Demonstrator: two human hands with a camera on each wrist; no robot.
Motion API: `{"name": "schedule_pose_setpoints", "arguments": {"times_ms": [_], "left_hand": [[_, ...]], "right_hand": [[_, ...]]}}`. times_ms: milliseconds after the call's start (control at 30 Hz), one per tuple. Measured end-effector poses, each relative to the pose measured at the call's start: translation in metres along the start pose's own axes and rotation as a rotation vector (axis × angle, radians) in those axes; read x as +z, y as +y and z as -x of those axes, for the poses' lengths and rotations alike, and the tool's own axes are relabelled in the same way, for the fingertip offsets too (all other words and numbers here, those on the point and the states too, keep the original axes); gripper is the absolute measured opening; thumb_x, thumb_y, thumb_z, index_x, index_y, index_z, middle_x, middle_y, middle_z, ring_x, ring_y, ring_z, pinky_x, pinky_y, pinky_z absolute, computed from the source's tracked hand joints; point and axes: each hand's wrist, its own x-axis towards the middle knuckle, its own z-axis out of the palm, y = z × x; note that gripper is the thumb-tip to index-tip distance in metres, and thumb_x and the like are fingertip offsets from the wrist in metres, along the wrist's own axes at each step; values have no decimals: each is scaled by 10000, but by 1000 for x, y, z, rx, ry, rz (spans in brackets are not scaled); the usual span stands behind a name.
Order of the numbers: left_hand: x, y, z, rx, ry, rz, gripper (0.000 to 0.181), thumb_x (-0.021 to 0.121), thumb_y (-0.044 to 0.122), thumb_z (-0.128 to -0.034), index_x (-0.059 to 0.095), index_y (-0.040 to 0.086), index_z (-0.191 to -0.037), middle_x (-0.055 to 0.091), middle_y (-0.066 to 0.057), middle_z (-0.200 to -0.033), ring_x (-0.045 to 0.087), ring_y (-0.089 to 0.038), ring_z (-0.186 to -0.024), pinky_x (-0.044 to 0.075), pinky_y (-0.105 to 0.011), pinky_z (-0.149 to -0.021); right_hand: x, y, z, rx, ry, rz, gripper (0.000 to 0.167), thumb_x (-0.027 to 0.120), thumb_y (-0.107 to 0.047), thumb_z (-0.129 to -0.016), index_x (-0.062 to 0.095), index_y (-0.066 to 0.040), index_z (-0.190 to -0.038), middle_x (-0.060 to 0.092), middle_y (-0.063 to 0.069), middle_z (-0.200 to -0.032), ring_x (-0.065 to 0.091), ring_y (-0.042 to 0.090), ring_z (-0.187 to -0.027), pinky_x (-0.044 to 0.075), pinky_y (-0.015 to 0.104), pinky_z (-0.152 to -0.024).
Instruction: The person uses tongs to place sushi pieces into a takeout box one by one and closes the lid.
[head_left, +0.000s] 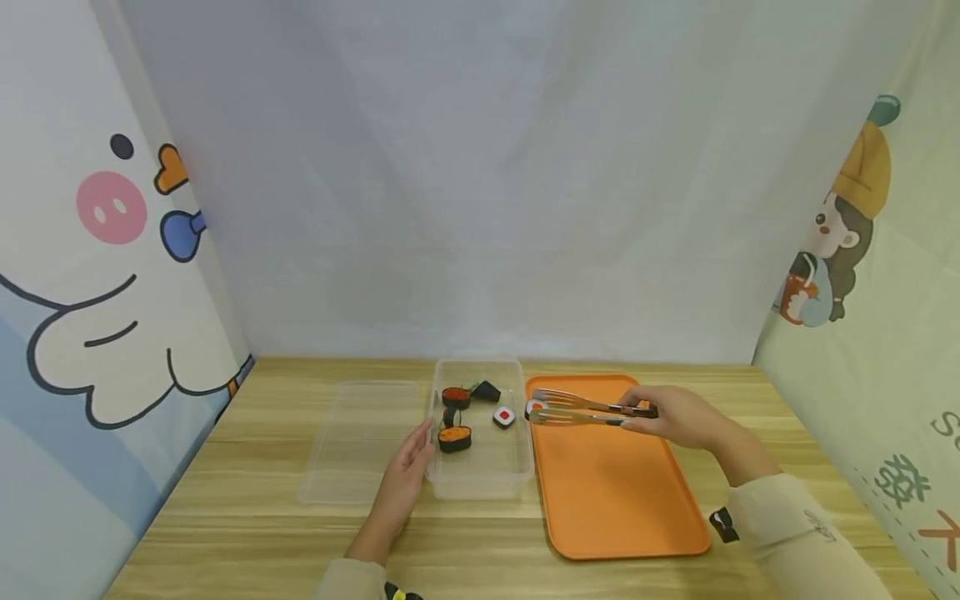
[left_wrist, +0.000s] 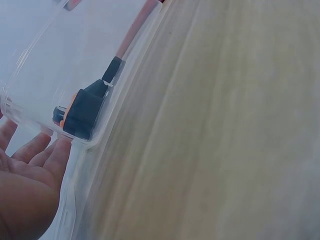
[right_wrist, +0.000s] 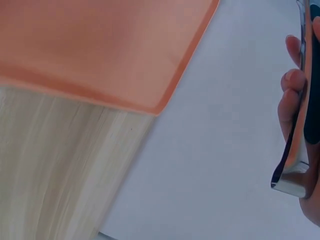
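Note:
My right hand (head_left: 678,417) grips metal tongs (head_left: 573,402) with dark handle parts. Between the tongs' tips is a white sushi roll (head_left: 536,407) with a red centre, at the tray's left edge beside the container. My left hand (head_left: 405,475) touches the left wall of a clear plastic container (head_left: 480,490), its fingers (left_wrist: 56,162) against the outside in the left wrist view. Inside lie another red-centred roll (head_left: 504,417), a red-topped sushi (head_left: 456,397), an orange-topped sushi (head_left: 454,439) and dark pieces (head_left: 486,391). In the right wrist view only the tongs' handle end (right_wrist: 300,125) shows.
An orange tray (head_left: 615,492) lies right of the container. To the container's left, a clear flat lid (head_left: 360,442) rests on the wood-grain table (head_left: 247,517). A pale curtain (head_left: 480,208) hangs behind, with printed cloths at both sides.

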Motion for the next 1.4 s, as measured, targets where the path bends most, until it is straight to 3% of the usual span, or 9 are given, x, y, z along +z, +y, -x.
{"name": "schedule_pose_setpoints", "arguments": {"times_ms": [200, 367, 533, 833, 1067, 1400], "left_hand": [[-1, 2, 2, -4, 2, 6, 488, 446, 184, -1056, 333, 70, -1517, 259, -187, -1548, 296, -365, -1387, 250, -487, -1117], [-1, 3, 2, -9, 3, 8, 481, 447, 171, -1054, 345, 75, -1513, 269, -176, -1547, 300, -355, -1387, 251, -480, -1117], [0, 2, 2, -11, -2, 4, 478, 444, 169, -1054, 346, 78, -1513, 265, -179, -1547, 296, -355, -1389, 254, -480, -1115], [-1, 1, 1, -23, -5, 4, 486, 445, 183, -1056, 334, 78, -1518, 260, -186, -1549, 288, -366, -1391, 251, -496, -1118], [0, 0, -2, -25, -7, 17, 487, 446, 172, -1055, 334, 59, -1515, 253, -186, -1550, 266, -357, -1401, 242, -489, -1123], [0, 7, 1, -32, 0, 4, 479, 449, 159, -1052, 346, 50, -1508, 263, -211, -1540, 286, -376, -1389, 244, -497, -1119]], "right_hand": [[8, -12, -24, -40, -21, 16, 237, 655, -358, -941, 661, -172, -1088, 622, -88, -886, 442, 98, -609, 376, 287, -536], [15, -17, -39, -25, -50, 23, 248, 651, -376, -940, 665, -180, -1091, 630, -89, -947, 493, 102, -681, 408, 315, -584], [20, -17, -43, -16, -56, 27, 235, 661, -354, -938, 669, -181, -1097, 641, -86, -989, 544, 90, -746, 447, 328, -630], [24, -14, -46, -26, -62, 20, 218, 675, -340, -929, 654, -180, -1074, 631, -81, -997, 528, 96, -724, 432, 321, -617], [15, -10, -34, 39, -40, -1, 279, 671, -348, -932, 650, -135, -1112, 624, -53, -967, 499, 128, -679, 416, 324, -588], [8, 8, 11, 191, 152, -64, 297, 676, -313, -935, 617, -56, -1072, 616, 141, -1104, 436, 144, -588, 387, 316, -518]]}}
